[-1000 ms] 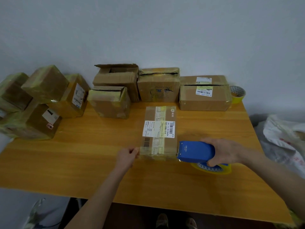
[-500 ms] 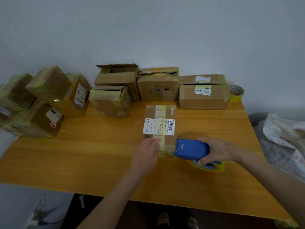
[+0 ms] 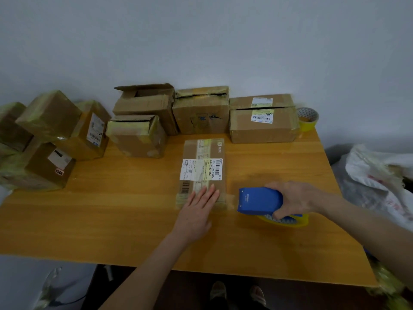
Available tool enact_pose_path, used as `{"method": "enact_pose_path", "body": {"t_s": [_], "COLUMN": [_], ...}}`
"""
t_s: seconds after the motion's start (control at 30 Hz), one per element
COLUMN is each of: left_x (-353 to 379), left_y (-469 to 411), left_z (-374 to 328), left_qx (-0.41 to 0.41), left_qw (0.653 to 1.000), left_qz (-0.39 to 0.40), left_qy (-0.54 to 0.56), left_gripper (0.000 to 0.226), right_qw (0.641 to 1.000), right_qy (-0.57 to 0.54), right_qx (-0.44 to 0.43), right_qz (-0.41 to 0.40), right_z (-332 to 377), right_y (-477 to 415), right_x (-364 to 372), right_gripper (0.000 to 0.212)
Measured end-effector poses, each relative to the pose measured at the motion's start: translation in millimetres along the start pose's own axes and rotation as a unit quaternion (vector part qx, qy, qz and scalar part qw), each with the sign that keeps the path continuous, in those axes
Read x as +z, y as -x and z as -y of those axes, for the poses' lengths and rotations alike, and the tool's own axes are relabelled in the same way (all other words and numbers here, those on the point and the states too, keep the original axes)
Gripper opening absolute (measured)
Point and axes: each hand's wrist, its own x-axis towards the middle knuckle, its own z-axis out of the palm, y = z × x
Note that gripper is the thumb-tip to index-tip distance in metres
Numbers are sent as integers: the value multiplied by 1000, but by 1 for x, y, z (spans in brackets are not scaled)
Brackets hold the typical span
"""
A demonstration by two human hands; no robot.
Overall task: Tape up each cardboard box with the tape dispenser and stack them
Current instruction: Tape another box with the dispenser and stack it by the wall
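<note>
At the centre of the frame we see a flat cardboard box (image 3: 202, 171) lying on the wooden surface (image 3: 111, 211). Our left hand (image 3: 197, 211) presses its near end with straight fingers. Just right of the box, our right hand (image 3: 295, 200) grips the blue tape dispenser (image 3: 259, 201).

On the wooden worktop (image 3: 111, 220) a flat labelled box (image 3: 203, 153) is laid centrally. Four boxes (image 3: 201, 115) are ranged along the back, a taped pile (image 3: 44, 171) is set at the left, and a yellow tape roll (image 3: 308, 118) is placed at the back right corner.
</note>
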Motion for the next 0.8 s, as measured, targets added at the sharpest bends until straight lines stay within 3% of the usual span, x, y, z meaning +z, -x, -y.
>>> {"method": "enact_pose_path", "body": {"t_s": [0.2, 0.37, 0.5, 0.67, 0.8], "left_x": [1, 4, 5, 2, -2], "left_y": [0, 0, 0, 0, 0], "left_z": [-1, 0, 0, 1, 2], "left_qx": [-1, 0, 3, 11, 16], "left_qw": [1000, 1000, 1000, 1000, 1000], "left_qz": [-3, -7, -14, -10, -2], "left_qy": [-7, -14, -10, -10, -8], "left_gripper": [92, 94, 93, 90, 88], "right_qw": [997, 995, 995, 991, 991], "right_qy": [59, 79, 28, -50, -56], "right_qx": [20, 26, 41, 62, 79], "right_qz": [47, 60, 90, 103, 97], "right_z": [38, 47, 46, 46, 51], "right_y": [-26, -40, -42, -37, -34], "right_x": [-7, -18, -21, -15, -14], "right_gripper": [60, 63, 62, 86, 74]}}
